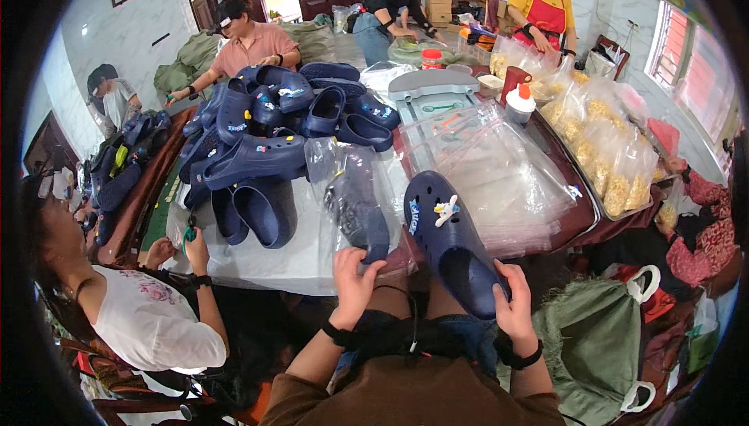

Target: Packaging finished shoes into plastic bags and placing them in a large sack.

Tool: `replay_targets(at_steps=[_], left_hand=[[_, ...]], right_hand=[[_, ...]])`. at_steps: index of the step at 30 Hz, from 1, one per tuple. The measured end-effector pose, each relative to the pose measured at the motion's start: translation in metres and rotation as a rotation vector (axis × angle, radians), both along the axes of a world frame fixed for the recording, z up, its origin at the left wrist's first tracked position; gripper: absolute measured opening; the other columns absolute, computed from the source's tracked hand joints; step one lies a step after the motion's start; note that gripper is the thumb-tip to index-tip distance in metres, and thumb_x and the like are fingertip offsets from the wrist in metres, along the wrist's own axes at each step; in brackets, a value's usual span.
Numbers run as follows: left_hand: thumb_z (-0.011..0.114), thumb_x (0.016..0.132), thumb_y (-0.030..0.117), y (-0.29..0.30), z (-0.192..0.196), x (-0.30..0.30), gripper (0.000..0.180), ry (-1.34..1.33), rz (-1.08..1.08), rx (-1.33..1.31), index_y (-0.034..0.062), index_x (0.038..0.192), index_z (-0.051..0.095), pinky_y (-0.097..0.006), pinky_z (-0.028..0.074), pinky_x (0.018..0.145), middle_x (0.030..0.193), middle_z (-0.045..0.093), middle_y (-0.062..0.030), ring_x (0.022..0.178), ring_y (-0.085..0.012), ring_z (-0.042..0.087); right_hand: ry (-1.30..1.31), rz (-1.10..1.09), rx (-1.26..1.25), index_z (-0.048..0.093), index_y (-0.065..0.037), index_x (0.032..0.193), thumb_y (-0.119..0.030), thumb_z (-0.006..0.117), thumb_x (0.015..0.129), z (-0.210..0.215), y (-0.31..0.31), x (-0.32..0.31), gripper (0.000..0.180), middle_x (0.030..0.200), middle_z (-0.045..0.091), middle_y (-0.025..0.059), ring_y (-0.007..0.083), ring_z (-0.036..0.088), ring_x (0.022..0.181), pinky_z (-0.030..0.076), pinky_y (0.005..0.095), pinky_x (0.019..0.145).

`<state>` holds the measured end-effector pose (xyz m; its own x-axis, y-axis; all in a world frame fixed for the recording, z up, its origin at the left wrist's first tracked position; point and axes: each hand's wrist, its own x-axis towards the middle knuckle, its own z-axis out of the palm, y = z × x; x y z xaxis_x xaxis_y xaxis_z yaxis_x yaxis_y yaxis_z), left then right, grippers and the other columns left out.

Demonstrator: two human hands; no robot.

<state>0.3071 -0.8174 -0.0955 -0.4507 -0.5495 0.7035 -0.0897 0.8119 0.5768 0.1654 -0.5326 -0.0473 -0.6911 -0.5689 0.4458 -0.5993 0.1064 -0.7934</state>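
My right hand (512, 301) grips the heel end of a navy blue clog (449, 239) that points away from me, with small charms on its toe. My left hand (353, 278) pinches the near edge of a clear plastic bag (351, 184) that holds another dark clog (360, 215). Both lie at the near edge of the table (265, 262), just above my lap. Black bands sit on both my wrists.
A heap of navy clogs (265, 129) covers the table's left half. A stack of clear bags (499, 168) lies to the right, with bags of yellow pieces (616, 153) beyond. A seated person (148, 309) is at my left; other people work across the table. A green sack (601, 340) stands at my right.
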Motion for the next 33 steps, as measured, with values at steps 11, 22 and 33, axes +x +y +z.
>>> replay_targets(at_steps=[11,22,33], left_hand=[[0.080,0.080,0.008,-0.037,-0.081,0.046,0.032,0.005,-0.232,0.701,0.0010,0.101,0.057,-0.032,0.046,0.080,0.095,0.057,-0.0060,0.092,-0.0164,0.055],[0.075,0.080,-0.001,-0.039,-0.036,0.054,0.117,0.014,-0.321,0.586,0.0112,0.159,-0.012,-0.032,0.049,0.082,0.106,0.059,-0.0097,0.089,-0.0164,0.059],[0.080,0.079,0.007,-0.039,-0.034,0.051,0.123,-0.006,-0.294,0.509,0.0115,0.157,-0.015,-0.032,0.049,0.078,0.109,0.058,-0.0119,0.082,-0.0183,0.058]], right_hand=[[-0.830,0.286,-0.346,0.049,-0.002,0.135,0.005,0.049,0.095,-0.017,-0.034,0.014,0.041,0.124,0.059,0.0058,0.0168,0.057,0.117,0.044,0.0312,0.100],[-1.165,0.554,-0.192,0.048,0.002,0.138,0.003,0.054,0.090,-0.007,-0.002,-0.008,0.048,0.127,0.061,0.0114,0.0198,0.063,0.110,0.052,0.0334,0.096],[-1.142,0.751,0.022,0.059,0.015,0.127,-0.005,0.065,0.086,-0.065,0.032,-0.028,0.046,0.144,0.051,0.0208,0.0227,0.062,0.118,0.051,0.0305,0.099]])
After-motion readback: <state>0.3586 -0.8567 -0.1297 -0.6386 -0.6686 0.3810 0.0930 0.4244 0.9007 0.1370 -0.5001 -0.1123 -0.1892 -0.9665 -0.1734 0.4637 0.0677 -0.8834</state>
